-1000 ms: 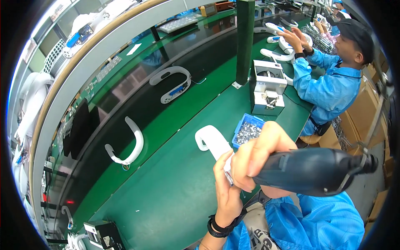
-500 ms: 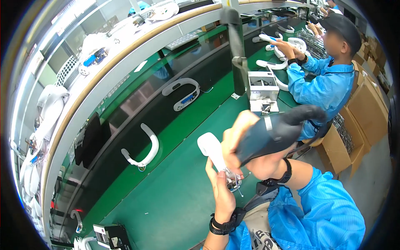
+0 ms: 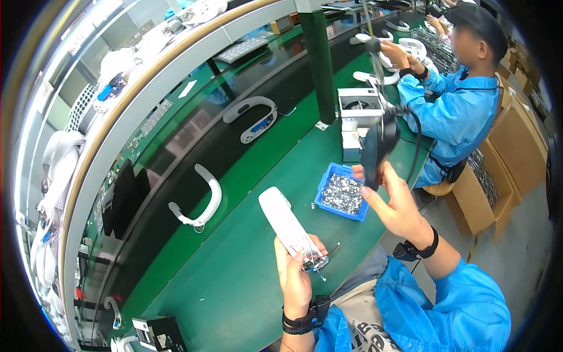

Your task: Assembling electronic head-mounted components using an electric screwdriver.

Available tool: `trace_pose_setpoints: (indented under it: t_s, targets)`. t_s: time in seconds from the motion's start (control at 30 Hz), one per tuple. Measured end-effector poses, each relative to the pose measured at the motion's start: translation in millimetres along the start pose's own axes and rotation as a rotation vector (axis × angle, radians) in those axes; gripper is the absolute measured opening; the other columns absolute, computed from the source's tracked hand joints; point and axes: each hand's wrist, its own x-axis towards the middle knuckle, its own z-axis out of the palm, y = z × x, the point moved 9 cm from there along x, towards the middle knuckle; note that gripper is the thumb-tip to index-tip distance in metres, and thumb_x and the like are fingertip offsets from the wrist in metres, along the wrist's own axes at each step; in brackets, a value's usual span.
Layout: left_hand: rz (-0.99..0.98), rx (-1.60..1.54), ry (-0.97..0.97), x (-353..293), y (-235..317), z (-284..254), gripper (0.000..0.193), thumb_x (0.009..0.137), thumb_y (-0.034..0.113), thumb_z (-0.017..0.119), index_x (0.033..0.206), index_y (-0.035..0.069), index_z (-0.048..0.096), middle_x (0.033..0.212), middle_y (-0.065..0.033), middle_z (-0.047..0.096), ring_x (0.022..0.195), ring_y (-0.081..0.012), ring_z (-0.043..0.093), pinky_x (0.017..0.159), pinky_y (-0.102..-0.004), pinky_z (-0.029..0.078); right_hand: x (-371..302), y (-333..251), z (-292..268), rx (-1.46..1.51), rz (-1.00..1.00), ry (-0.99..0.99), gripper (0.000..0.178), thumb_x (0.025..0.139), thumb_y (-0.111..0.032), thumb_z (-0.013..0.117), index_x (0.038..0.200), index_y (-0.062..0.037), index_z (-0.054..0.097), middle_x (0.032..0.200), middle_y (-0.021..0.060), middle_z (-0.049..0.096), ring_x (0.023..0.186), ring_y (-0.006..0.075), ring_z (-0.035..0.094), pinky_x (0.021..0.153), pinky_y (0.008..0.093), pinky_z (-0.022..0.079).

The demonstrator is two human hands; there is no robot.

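Observation:
My left hand [image 3: 295,281] is closed around the lower end of a long white plastic housing [image 3: 282,217], where a small circuit part [image 3: 315,263] and thin loose wires stick out. A black power screwdriver [image 3: 378,146] hangs upright over the bench from above. Around its lower end are the fingers of my right hand [image 3: 396,202], loose and spread, with the thumb stretched out; whether they still touch it is hard to tell. Below and left of that hand, a blue tray [image 3: 321,202] holds many small metal pieces.
On the conveyor lie a white curved piece [image 3: 214,199] and a white housing with a blue part [image 3: 258,126]. A white boxy device [image 3: 359,117] stands beyond the tray. A co-worker in blue [image 3: 457,111] works at the right, near open cartons [image 3: 516,158]. A green post [image 3: 319,70] rises behind.
My right hand and the screwdriver have moved up and away from the housing, and the fingers have loosened. The blue tray has come into sight. The left hand has shifted slightly left with the housing.

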Motion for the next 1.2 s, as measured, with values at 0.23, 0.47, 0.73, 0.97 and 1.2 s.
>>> trace_pose_setpoints:
  t_s: [0.23, 0.47, 0.73, 0.97, 1.2]
  targets:
    - [-0.001, -0.062, -0.071, -2, 5, -4, 0.046, 0.100, 0.036, 0.048, 0.127, -0.001, 0.044, 0.097, -0.0215, 0.067, 0.083, -0.0273, 0.067, 0.080, -0.0385, 0.055, -75, -40, 41, -0.149, 0.024, -0.222, 0.033, 0.089, -0.001, 0.076, 0.119, 0.0011, 0.064, 0.108, 0.0136, 0.065, 0.097, 0.0258, 0.065, 0.083, 0.0408, 0.054]
    - [0.015, -0.051, -0.048, -4, 8, -18, 0.047, 0.100, 0.037, 0.047, 0.127, -0.001, 0.045, 0.097, -0.0207, 0.066, 0.083, -0.0271, 0.067, 0.080, -0.0378, 0.055, -68, -48, 88, -0.351, -0.231, -0.356, 0.023, 0.088, -0.005, 0.076, 0.107, 0.0003, 0.064, 0.092, 0.0149, 0.059, 0.086, 0.0359, 0.062, 0.076, 0.0438, 0.053]
    - [0.008, -0.075, -0.048, -5, 5, -19, 0.048, 0.102, 0.036, 0.047, 0.133, -0.001, 0.043, 0.099, -0.0196, 0.066, 0.085, -0.0241, 0.067, 0.080, -0.0359, 0.055, -83, -6, 107, 0.561, 0.561, -0.530, 0.019, 0.105, -0.009, 0.065, 0.114, 0.0066, 0.070, 0.101, 0.0149, 0.077, 0.092, 0.0203, 0.076, 0.067, 0.0305, 0.063]
    - [0.001, -0.082, -0.072, -8, 8, -21, 0.051, 0.106, 0.043, 0.042, 0.137, 0.001, 0.043, 0.100, -0.0167, 0.067, 0.087, -0.0206, 0.066, 0.079, -0.0326, 0.052, -82, -25, 122, 0.731, 0.620, -0.573, 0.019, 0.106, -0.009, 0.063, 0.116, 0.0065, 0.069, 0.101, 0.0162, 0.077, 0.097, 0.0237, 0.077, 0.067, 0.0313, 0.064]
    - [0.015, -0.053, -0.055, -13, 10, -26, 0.053, 0.108, 0.046, 0.037, 0.137, 0.003, 0.047, 0.106, -0.0141, 0.067, 0.093, -0.0182, 0.065, 0.083, -0.0311, 0.049, -68, -35, 121, 0.341, 0.186, -0.433, 0.015, 0.096, -0.009, 0.076, 0.109, -0.0021, 0.077, 0.106, 0.0061, 0.068, 0.092, 0.0182, 0.061, 0.078, 0.0301, 0.049]
